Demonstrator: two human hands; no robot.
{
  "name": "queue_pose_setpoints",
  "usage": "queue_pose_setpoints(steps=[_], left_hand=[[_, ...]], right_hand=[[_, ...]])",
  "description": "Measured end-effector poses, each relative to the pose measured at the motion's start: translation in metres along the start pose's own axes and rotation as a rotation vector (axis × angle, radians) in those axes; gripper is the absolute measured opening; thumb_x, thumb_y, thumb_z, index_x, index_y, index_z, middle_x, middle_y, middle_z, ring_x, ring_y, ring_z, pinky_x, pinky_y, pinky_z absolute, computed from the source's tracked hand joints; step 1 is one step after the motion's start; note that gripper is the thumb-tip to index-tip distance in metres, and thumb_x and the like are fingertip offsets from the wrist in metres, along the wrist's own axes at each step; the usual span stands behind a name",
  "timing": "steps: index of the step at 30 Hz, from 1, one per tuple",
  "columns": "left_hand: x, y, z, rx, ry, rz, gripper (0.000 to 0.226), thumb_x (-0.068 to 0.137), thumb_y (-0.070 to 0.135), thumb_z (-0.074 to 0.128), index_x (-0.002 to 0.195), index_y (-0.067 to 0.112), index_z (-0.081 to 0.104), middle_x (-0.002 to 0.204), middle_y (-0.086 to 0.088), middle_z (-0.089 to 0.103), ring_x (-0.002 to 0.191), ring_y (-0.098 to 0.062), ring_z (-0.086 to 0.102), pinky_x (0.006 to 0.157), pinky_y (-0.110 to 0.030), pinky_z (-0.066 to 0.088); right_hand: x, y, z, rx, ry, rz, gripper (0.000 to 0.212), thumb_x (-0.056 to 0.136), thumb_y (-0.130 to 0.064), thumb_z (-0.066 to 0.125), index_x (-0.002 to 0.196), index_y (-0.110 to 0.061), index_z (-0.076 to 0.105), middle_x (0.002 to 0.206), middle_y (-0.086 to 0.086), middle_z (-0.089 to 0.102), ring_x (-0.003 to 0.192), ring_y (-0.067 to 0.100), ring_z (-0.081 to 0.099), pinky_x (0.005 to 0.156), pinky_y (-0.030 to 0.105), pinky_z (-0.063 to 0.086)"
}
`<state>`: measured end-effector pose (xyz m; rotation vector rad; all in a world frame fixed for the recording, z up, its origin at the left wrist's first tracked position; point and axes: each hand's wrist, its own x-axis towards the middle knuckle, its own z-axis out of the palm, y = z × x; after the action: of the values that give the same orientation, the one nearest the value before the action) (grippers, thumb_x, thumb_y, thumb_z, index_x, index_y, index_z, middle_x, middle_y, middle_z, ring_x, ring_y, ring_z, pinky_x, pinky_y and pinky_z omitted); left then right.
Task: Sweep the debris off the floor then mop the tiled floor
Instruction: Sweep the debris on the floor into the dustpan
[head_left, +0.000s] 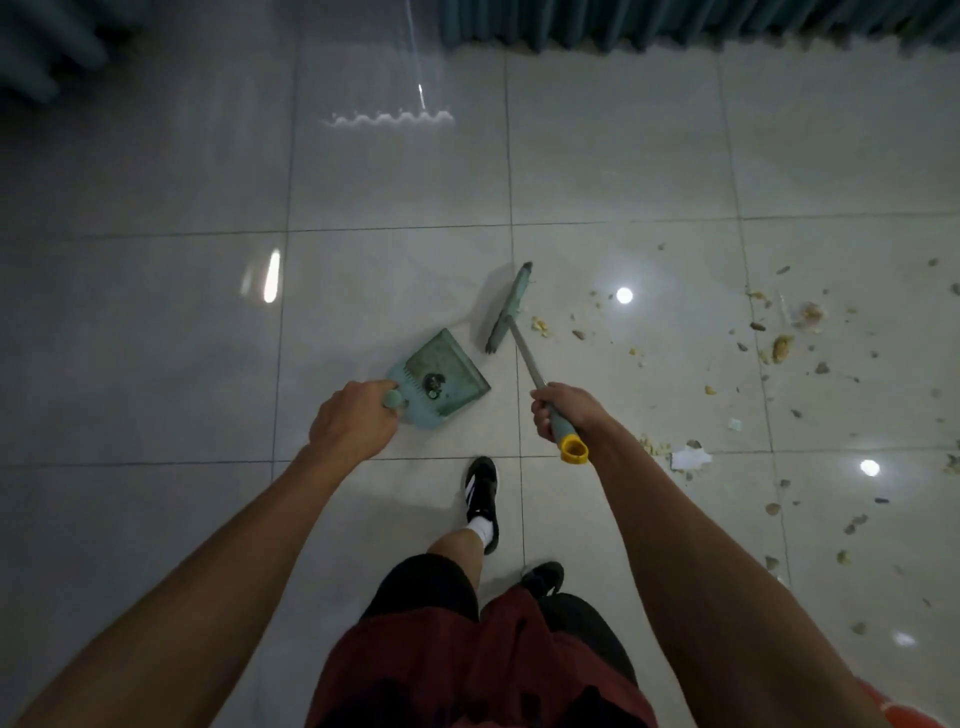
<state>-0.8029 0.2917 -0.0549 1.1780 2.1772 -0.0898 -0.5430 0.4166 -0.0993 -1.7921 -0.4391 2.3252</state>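
Your left hand has its fingers wrapped round the teal dustpan handle, pan on the tiled floor. Your right hand fingers grip the broom shaft; its head sits just beyond the pan. Debris scattered to the right, curtain farthest.

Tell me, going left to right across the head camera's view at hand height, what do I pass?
Left hand → dustpan → broom head → right hand → scattered debris on the tiled floor.
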Motion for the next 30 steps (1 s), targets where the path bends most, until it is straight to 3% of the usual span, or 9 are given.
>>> queue_pose_setpoints(steps=[11, 15, 18, 22, 24, 26, 30], left_hand=[[0.035, 0.001, -0.025, 0.049, -0.010, -0.035, 0.015, 0.091, 0.027, 0.058, 0.100, 0.028, 0.069, 0.085, -0.003, 0.065, 0.073, -0.027, 0.062, 0.061, -0.028, 0.046], [0.040, 0.010, -0.029, 0.060, -0.010, -0.010, 0.016, 0.086, 0.035, 0.061, 0.099, 0.030, 0.069, 0.083, 0.000, 0.066, 0.075, -0.027, 0.066, 0.065, -0.030, 0.051], [0.038, 0.023, -0.028, 0.078, -0.018, 0.020, 0.020, 0.085, 0.046, 0.069, 0.100, 0.032, 0.070, 0.086, 0.002, 0.066, 0.075, -0.024, 0.063, 0.066, -0.029, 0.049], [0.035, 0.048, -0.016, 0.145, -0.003, 0.057, 0.023, 0.093, 0.045, 0.063, 0.105, 0.028, 0.071, 0.092, -0.004, 0.069, 0.079, -0.028, 0.066, 0.066, -0.031, 0.050], [0.031, 0.061, -0.009, 0.174, 0.008, 0.071, 0.024, 0.095, 0.042, 0.060, 0.113, 0.031, 0.071, 0.098, -0.006, 0.071, 0.084, -0.030, 0.068, 0.069, -0.032, 0.053], [0.026, 0.075, -0.002, 0.197, 0.016, 0.088, 0.031, 0.096, 0.040, 0.059, 0.125, 0.033, 0.068, 0.106, -0.009, 0.071, 0.091, -0.033, 0.068, 0.075, -0.035, 0.055], [0.018, 0.100, 0.009, 0.239, 0.031, 0.113, 0.032, 0.097, 0.038, 0.057, 0.128, 0.034, 0.067, 0.109, -0.009, 0.070, 0.093, -0.034, 0.067, 0.076, -0.036, 0.054]], right_hand=[[0.052, -0.051, 0.018, -0.010, -0.016, 0.051, 0.005, 0.099, -0.003, 0.051, 0.096, -0.005, 0.048, 0.080, 0.012, 0.051, 0.049, 0.011, 0.044, 0.043, 0.019, 0.047], [0.056, -0.054, -0.002, -0.460, 0.113, 0.051, 0.017, 0.099, -0.004, 0.056, 0.112, 0.006, 0.055, 0.087, 0.020, 0.061, 0.058, 0.020, 0.056, 0.049, 0.028, 0.055], [0.060, -0.049, -0.016, -0.784, 0.271, 0.080, 0.020, 0.100, -0.006, 0.049, 0.115, 0.007, 0.055, 0.086, 0.017, 0.063, 0.057, 0.023, 0.060, 0.048, 0.029, 0.055], [0.058, -0.038, -0.039, -1.272, 0.393, -0.142, 0.024, 0.096, -0.009, 0.045, 0.115, -0.002, 0.057, 0.087, 0.010, 0.060, 0.065, 0.025, 0.067, 0.058, 0.036, 0.060], [0.055, -0.029, -0.051, -1.391, 0.405, -0.176, 0.028, 0.097, -0.012, 0.046, 0.121, -0.004, 0.058, 0.097, 0.009, 0.061, 0.083, 0.029, 0.070, 0.074, 0.043, 0.062], [0.050, -0.024, -0.062, -1.430, 0.414, -0.190, 0.030, 0.097, -0.012, 0.046, 0.123, -0.005, 0.059, 0.107, 0.011, 0.064, 0.095, 0.030, 0.070, 0.082, 0.042, 0.060], [0.038, -0.010, -0.090, -1.493, 0.425, -0.216, 0.026, 0.100, -0.014, 0.046, 0.120, -0.005, 0.059, 0.112, 0.012, 0.065, 0.100, 0.029, 0.068, 0.076, 0.036, 0.054]])
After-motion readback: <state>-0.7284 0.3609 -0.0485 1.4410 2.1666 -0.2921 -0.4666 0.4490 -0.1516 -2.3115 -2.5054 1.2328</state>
